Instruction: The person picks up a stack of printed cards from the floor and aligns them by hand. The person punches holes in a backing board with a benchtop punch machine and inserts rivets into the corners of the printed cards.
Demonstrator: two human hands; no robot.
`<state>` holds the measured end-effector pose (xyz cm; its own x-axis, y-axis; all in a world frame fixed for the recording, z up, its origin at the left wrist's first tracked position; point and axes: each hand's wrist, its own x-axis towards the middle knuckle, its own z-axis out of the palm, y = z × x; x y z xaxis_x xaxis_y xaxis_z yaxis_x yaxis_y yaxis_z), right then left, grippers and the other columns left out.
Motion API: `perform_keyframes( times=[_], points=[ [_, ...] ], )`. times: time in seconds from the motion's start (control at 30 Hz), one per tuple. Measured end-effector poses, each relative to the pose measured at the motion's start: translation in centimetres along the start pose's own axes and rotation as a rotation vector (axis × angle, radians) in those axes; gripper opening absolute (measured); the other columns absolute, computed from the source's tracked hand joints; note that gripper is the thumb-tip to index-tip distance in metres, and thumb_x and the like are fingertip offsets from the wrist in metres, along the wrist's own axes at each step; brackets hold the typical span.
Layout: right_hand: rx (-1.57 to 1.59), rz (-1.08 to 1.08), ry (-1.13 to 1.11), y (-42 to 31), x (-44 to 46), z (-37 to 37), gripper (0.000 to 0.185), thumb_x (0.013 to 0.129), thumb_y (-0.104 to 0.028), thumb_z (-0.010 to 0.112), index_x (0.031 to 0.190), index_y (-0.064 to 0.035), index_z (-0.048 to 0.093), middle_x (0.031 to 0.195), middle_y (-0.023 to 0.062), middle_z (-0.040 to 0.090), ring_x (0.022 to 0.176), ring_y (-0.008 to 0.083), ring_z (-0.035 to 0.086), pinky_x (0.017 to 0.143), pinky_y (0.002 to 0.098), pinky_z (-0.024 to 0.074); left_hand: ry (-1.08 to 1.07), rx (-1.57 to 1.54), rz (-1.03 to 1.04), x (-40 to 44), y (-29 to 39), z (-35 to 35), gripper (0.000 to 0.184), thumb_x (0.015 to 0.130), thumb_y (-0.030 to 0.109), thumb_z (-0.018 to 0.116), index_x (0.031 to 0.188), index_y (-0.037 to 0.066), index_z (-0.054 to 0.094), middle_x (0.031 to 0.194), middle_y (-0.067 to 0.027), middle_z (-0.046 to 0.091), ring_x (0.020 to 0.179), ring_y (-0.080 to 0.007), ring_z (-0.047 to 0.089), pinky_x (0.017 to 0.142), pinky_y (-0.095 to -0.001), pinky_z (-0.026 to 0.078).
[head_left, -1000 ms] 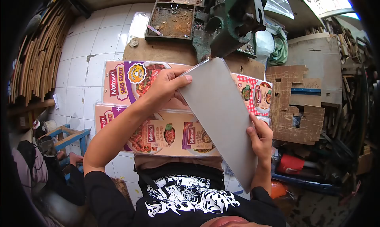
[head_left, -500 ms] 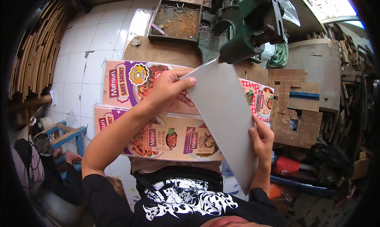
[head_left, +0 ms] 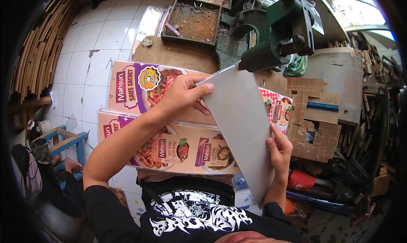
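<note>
A long grey panel (head_left: 241, 124) is held aslant, its upper corner under the head of a green machine (head_left: 265, 39). My left hand (head_left: 186, 94) pinches the panel's upper left edge, thumb on top. Around its lower right edge my right hand (head_left: 280, 152) is closed, thumb on the face. Beneath the panel and my left arm lie printed boards, an upper one (head_left: 131, 88) and a lower one (head_left: 182, 152), both with food pictures. The fingers of my left hand below the panel are partly hidden.
Behind the boards is a dirty metal tray (head_left: 193, 22) on a wooden surface (head_left: 174, 54). Cut cardboard (head_left: 316, 137) lies at the right. Wooden strips (head_left: 46, 43) stand at the far left. A blue stool (head_left: 68, 143) and another person's hand (head_left: 73, 164) are at the lower left.
The machine and tray have shifted right in view, as the camera seems to have turned. Both hands keep their grip on the panel, whose corner stays at the machine head.
</note>
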<state>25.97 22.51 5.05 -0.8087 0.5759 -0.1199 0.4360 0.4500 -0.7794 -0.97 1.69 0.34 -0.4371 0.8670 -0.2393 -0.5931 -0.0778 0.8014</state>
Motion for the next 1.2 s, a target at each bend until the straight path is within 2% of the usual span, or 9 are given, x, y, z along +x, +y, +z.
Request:
perform_keyframes(
  times=[0.07, 0.33, 0.43, 0.5, 0.9, 1.2],
  points=[
    [0.012, -0.02, 0.001, 0.0, 0.2, 0.1, 0.039, 0.087, -0.004, 0.064, 0.125, 0.0021, 0.06, 0.094, 0.0083, 0.066, 0.079, 0.0102, 0.056, 0.07, 0.0217, 0.0438, 0.0, 0.011, 0.002, -0.1, 0.0, 0.0, 0.038, 0.095, 0.021, 0.057, 0.121, -0.006, 0.058, 0.096, -0.0132, 0.068, 0.076, -0.0176, 0.069, 0.064, -0.0275, 0.06],
    [0.082, -0.041, 0.0, 1.0, 0.4, 0.3, 0.04, 0.087, -0.001, 0.063, 0.127, 0.0025, 0.059, 0.093, 0.0048, 0.062, 0.078, 0.0085, 0.053, 0.071, 0.0195, 0.0423, -0.005, -0.008, -0.002, 0.1, 0.0, -0.1, 0.038, 0.095, 0.021, 0.057, 0.12, -0.007, 0.058, 0.095, -0.0138, 0.068, 0.077, -0.0174, 0.069, 0.063, -0.0271, 0.06],
    [0.101, -0.087, 0.018, 1.1, 0.6, 0.6, 0.04, 0.088, -0.001, 0.062, 0.127, 0.0022, 0.059, 0.09, 0.0025, 0.058, 0.075, 0.0072, 0.05, 0.068, 0.019, 0.0403, -0.011, -0.001, -0.001, 0.1, 0.1, -0.1, 0.039, 0.095, 0.021, 0.057, 0.121, -0.008, 0.056, 0.096, -0.0144, 0.068, 0.077, -0.0172, 0.069, 0.062, -0.0261, 0.06],
    [0.111, -0.043, 0.003, 1.2, 0.5, 0.4, 0.039, 0.088, -0.001, 0.062, 0.127, 0.0021, 0.059, 0.089, 0.0012, 0.056, 0.072, 0.0059, 0.046, 0.064, 0.0184, 0.0381, -0.008, 0.004, -0.001, 0.1, 0.3, 0.1, 0.04, 0.095, 0.02, 0.056, 0.122, -0.009, 0.055, 0.097, -0.015, 0.068, 0.078, -0.0172, 0.07, 0.061, -0.0252, 0.06],
    [0.122, -0.035, 0.004, 1.5, 0.4, 0.4, 0.039, 0.09, -0.005, 0.064, 0.128, 0.0019, 0.058, 0.086, -0.0021, 0.052, 0.069, 0.0043, 0.042, 0.061, 0.0176, 0.0341, 0.002, 0.012, 0.006, 0.0, 0.4, 0.4, 0.04, 0.095, 0.021, 0.056, 0.122, -0.009, 0.056, 0.096, -0.0149, 0.068, 0.078, -0.0172, 0.07, 0.062, -0.0249, 0.06],
    [0.129, -0.046, -0.007, 1.2, 0.4, 0.4, 0.04, 0.09, -0.002, 0.061, 0.13, 0.0008, 0.057, 0.09, -0.0007, 0.056, 0.071, 0.0043, 0.044, 0.063, 0.0172, 0.036, 0.009, 0.006, 0.002, 0.1, 0.3, 0.3, 0.039, 0.095, 0.02, 0.056, 0.121, -0.009, 0.056, 0.095, -0.0145, 0.068, 0.077, -0.0165, 0.07, 0.062, -0.0253, 0.06]
  ],
)
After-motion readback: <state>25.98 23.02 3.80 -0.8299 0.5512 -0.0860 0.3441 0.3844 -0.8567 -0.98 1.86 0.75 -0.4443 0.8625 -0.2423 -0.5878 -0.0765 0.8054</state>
